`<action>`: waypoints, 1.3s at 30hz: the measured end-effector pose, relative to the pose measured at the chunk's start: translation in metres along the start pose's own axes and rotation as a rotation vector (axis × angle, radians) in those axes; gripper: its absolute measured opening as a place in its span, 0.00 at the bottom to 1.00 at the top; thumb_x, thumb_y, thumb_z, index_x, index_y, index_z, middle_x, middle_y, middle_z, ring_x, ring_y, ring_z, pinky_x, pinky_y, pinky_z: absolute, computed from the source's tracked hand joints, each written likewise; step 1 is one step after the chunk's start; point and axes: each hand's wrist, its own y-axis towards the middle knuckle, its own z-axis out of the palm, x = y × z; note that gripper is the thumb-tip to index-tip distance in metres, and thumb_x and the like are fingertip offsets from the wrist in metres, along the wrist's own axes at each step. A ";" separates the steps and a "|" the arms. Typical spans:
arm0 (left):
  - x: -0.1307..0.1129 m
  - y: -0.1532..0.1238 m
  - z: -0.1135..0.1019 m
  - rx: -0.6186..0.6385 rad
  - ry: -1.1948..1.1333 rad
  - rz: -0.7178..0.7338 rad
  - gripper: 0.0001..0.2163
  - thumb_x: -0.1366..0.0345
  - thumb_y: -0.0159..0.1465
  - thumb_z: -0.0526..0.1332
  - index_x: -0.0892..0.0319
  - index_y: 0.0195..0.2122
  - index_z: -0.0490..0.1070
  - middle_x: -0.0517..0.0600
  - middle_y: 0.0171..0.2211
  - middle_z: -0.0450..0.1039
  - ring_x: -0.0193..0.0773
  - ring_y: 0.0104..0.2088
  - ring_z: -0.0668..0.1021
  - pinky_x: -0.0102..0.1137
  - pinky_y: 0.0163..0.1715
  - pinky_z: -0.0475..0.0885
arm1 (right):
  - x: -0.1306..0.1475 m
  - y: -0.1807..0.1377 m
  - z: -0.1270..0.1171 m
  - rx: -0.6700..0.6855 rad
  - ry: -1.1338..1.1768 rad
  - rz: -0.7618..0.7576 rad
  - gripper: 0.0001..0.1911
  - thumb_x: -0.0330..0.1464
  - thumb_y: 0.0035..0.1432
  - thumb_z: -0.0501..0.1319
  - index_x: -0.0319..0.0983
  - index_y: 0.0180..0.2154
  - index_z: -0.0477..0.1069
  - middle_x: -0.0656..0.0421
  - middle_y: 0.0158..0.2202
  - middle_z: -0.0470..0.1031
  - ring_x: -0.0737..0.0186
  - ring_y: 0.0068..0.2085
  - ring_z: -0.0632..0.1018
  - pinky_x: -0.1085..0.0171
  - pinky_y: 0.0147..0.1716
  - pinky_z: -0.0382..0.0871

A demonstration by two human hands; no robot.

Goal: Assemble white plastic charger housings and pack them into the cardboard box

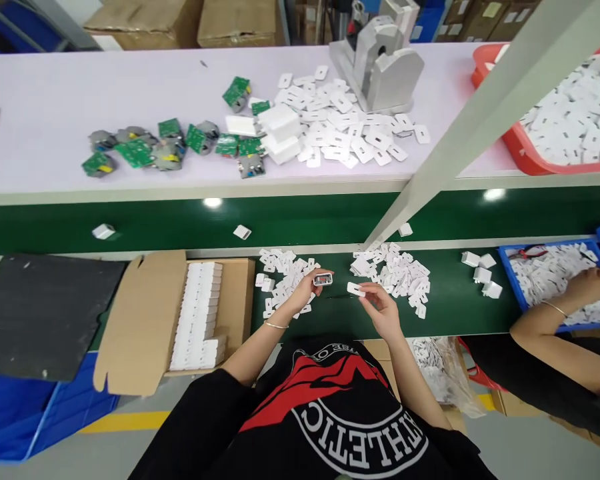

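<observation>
– White plastic in both hands, centre of frame, low. L hand [307,288] has a small charger shell [323,279], thumb and forefinger closed on its sides, open end facing the camera w/ a metal-looking rim.

– And the R?

– R hand [381,312] pinches a flat cover plate [355,289] by one end, fingertips closed on it, other fingers loosely curled. Plate and shell are just beside each other, not touching, above the green bench top [450,300].

– How do they handle, you reckon?

– Light and rigid, I'd say. Smooth moulded plastic, so prob. a bit slippery. Plate looks thin, so hold it by the edges, not the face. Shell: grip the two broad sides, keep off the open end.

– What's round them?

– Loose plates in two heaps, one [283,277] left of the hands, one [397,270] right. Cardboard box [145,320] at lower left w/ white shells [200,313] stacked in rows.

– Anyone else?

– Co-worker's hand [587,283] at far right, down in a blue bin [505,257] of white parts. Can't tell what it grips.

– Further back?

– Green belt [330,217] across the middle w/ a few stray parts. Beyond it, green circuit boards [145,147] upper left, a grey fixture [380,63] top centre, a red tray [515,143] upper right.
</observation>
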 end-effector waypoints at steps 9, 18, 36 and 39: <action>-0.064 -0.071 0.004 -0.032 -0.074 0.180 0.24 0.51 0.77 0.44 0.56 0.53 0.78 0.54 0.45 0.74 0.40 0.38 0.73 0.33 0.35 0.70 | 0.087 0.009 0.030 0.281 -0.384 -0.355 0.19 0.34 0.71 0.62 0.53 0.61 0.75 0.57 0.53 0.82 0.49 0.51 0.80 0.46 0.53 0.76; -0.092 -0.100 0.006 -0.084 0.116 0.372 0.19 0.53 0.78 0.49 0.53 0.59 0.72 0.54 0.49 0.72 0.45 0.51 0.73 0.42 0.57 0.69 | 0.104 -0.004 0.040 0.287 -0.299 -0.338 0.23 0.38 0.70 0.64 0.52 0.64 0.70 0.55 0.60 0.77 0.49 0.59 0.77 0.47 0.59 0.73; -0.101 -0.115 0.010 -0.035 0.289 0.587 0.20 0.56 0.78 0.48 0.53 0.68 0.62 0.54 0.48 0.64 0.45 0.48 0.71 0.42 0.51 0.72 | 0.087 -0.017 0.073 0.245 0.164 0.001 0.25 0.58 0.66 0.59 0.46 0.50 0.66 0.59 0.38 0.75 0.59 0.34 0.76 0.60 0.33 0.74; -0.096 -0.113 0.006 -0.032 0.289 0.637 0.20 0.56 0.78 0.50 0.53 0.68 0.63 0.54 0.48 0.65 0.46 0.49 0.70 0.42 0.51 0.71 | 0.084 -0.019 0.077 0.191 0.159 -0.022 0.25 0.57 0.66 0.61 0.45 0.50 0.67 0.58 0.38 0.76 0.60 0.34 0.75 0.62 0.31 0.71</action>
